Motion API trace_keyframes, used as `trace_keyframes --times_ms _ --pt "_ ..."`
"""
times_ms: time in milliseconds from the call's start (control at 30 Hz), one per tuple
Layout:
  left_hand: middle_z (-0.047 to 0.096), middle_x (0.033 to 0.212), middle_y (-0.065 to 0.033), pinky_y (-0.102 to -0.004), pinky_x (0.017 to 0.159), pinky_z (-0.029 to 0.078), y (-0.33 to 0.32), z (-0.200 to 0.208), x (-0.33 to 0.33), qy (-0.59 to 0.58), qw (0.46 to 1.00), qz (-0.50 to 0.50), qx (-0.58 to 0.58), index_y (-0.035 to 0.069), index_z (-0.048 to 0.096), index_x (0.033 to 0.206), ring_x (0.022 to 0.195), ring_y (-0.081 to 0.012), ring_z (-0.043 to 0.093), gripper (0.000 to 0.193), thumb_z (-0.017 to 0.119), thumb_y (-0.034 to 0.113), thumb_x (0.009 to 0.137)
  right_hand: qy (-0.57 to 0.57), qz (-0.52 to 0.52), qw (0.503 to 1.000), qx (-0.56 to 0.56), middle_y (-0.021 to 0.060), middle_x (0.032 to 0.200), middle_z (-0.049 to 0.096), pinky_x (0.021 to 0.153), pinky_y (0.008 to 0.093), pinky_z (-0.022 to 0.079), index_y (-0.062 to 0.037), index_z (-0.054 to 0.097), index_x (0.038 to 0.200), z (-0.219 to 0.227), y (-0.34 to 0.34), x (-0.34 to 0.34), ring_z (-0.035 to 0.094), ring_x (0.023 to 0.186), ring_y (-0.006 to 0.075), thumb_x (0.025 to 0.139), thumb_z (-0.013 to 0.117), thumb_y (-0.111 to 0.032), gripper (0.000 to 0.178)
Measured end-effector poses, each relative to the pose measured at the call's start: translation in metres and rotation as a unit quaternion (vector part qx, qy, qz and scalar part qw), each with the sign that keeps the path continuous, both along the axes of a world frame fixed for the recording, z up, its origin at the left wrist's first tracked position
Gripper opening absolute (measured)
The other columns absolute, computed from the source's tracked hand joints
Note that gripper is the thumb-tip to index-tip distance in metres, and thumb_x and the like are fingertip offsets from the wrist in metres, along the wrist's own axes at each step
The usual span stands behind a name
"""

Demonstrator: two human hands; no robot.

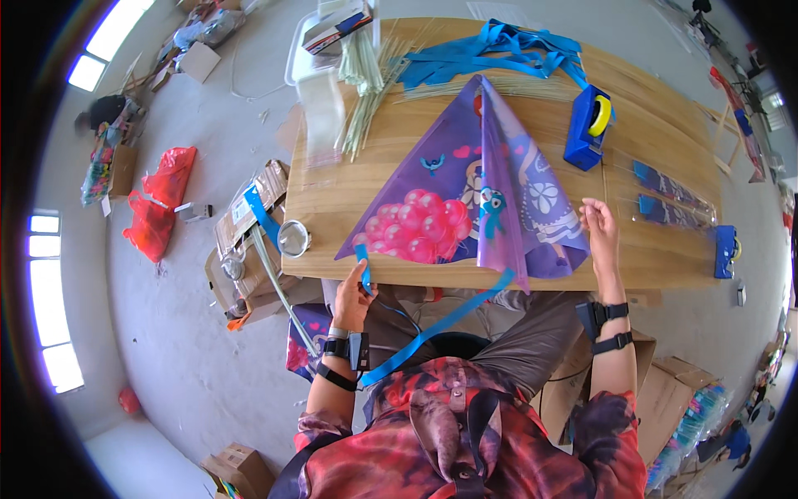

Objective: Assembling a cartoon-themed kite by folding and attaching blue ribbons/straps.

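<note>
A purple triangular kite (382, 195) printed with pink balloons and cartoon figures lies on the wooden table, a raised fold running down its middle. At its left corner my left hand (353, 299) pinches a blue ribbon (362, 264), whose upper end lies over that corner. Another stretch of blue ribbon (440, 323) hangs from the kite's lower middle edge across my lap; whether the two are one piece I cannot tell. Beside the kite's right corner, my right hand (602, 229) is raised with its fingers curled together. Anything between those fingers is too small to make out.
Behind the kite lie a heap of blue ribbons (507, 51) and thin pale sticks (362, 75). A blue tape dispenser (586, 133) with yellow tape stands to the right, near packaged kites (673, 195) and a second blue dispenser (726, 251). A round metal-rimmed container (293, 239) sits at the left edge.
</note>
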State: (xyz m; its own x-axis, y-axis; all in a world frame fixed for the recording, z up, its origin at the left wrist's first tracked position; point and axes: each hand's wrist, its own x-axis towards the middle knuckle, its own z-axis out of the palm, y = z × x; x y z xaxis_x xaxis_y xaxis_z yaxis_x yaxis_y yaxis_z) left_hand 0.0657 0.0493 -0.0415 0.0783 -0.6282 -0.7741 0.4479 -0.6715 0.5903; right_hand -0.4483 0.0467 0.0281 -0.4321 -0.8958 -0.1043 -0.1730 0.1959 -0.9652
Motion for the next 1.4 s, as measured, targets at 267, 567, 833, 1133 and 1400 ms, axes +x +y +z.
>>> trace_keyframes --times_ms 267,567,833,1133,1400 --pt "0.062 0.073 -0.0027 -0.0299 0.059 0.052 -0.003 0.007 -0.009 0.013 1.0 0.015 0.0 0.007 0.066 0.092 0.063 -0.0164 0.061 0.03 0.08 0.033 0.09 0.044 -0.074 0.996 -0.013 -0.0012 0.103 0.068 0.076 0.0227 0.05 -0.0075 0.066 0.118 -0.001 -0.067 -0.064 0.06 0.086 0.0062 0.104 0.061 -0.021 0.02" --pt "0.062 0.071 -0.0001 -0.0284 0.055 0.052 0.0 0.003 -0.004 0.014 0.999 0.031 -0.006 0.01 0.066 0.091 0.059 -0.0143 0.061 0.021 0.078 0.027 0.092 0.096 -0.124 0.987 0.024 0.001 0.09 0.069 0.065 0.0257 0.053 -0.0055 0.069 0.11 -0.017 -0.121 -0.1 0.065 0.074 0.0095 0.101 0.066 -0.023 0.02" --pt "0.059 0.069 0.0 -0.0289 0.054 0.051 -0.004 0.014 -0.01 0.002 0.999 0.044 0.002 0.009 0.065 0.087 0.058 -0.0153 0.06 0.025 0.08 0.028 0.09 0.018 -0.087 0.99 0.111 -0.0007 0.083 0.067 0.062 0.0258 0.054 -0.0038 0.07 0.099 -0.003 -0.142 -0.099 0.06 0.067 0.0083 0.099 0.07 -0.024 0.02" --pt "0.058 0.069 -0.0004 -0.0289 0.054 0.051 0.001 0.014 -0.009 0.006 0.999 0.047 -0.015 0.007 0.065 0.09 0.058 -0.0151 0.058 0.024 0.08 0.027 0.091 -0.179 -0.101 0.973 0.102 0.0008 0.08 0.061 0.072 0.0313 0.056 -0.0075 0.067 0.089 0.016 -0.137 -0.096 0.059 0.073 0.0122 0.095 0.074 -0.02 0.015" --pt "0.058 0.069 -0.0007 -0.0289 0.055 0.051 0.002 0.011 -0.006 0.013 0.999 0.045 -0.022 0.007 0.066 0.091 0.058 -0.0153 0.058 0.025 0.079 0.027 0.091 -0.228 -0.076 0.97 0.024 0.0031 0.087 0.065 0.085 0.0321 0.056 -0.0057 0.068 0.09 -0.006 -0.121 -0.094 0.061 0.08 0.0145 0.094 0.074 -0.017 0.013"
